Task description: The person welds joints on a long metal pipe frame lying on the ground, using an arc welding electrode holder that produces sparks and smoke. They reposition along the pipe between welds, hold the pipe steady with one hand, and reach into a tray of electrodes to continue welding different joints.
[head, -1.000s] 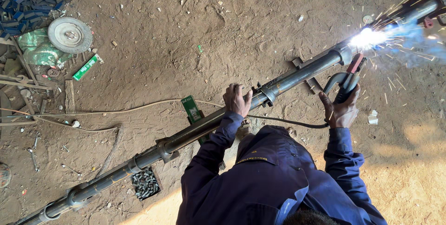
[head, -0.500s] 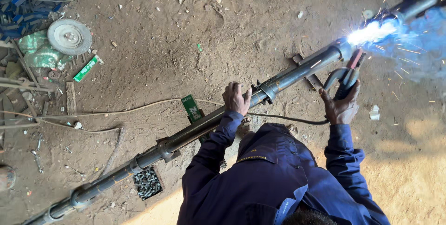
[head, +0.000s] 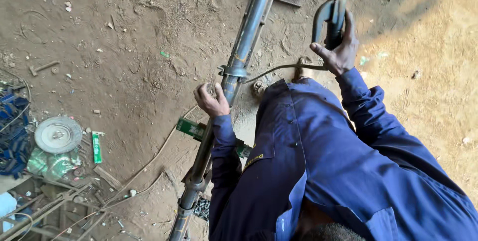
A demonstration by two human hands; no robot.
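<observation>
Bare dirt floor [head: 124,37] (scrap-strewn at left), sunlit patch [head: 443,47] at right, round metal disc [head: 58,134] lying flat

The long pipe [head: 242,52] is dull grey metal, scuffed and matt — gripped over blue woven cloth sleeves — while the welding holder [head: 329,14] shows dark rubbery plastic, the ground [head: 124,57] is rough dry dirt, and the disc [head: 58,134] is worn metal.

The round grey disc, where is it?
In the head view, the round grey disc lies on the dirt ground at far left, beside a small green box and above crumpled green plastic.
</observation>
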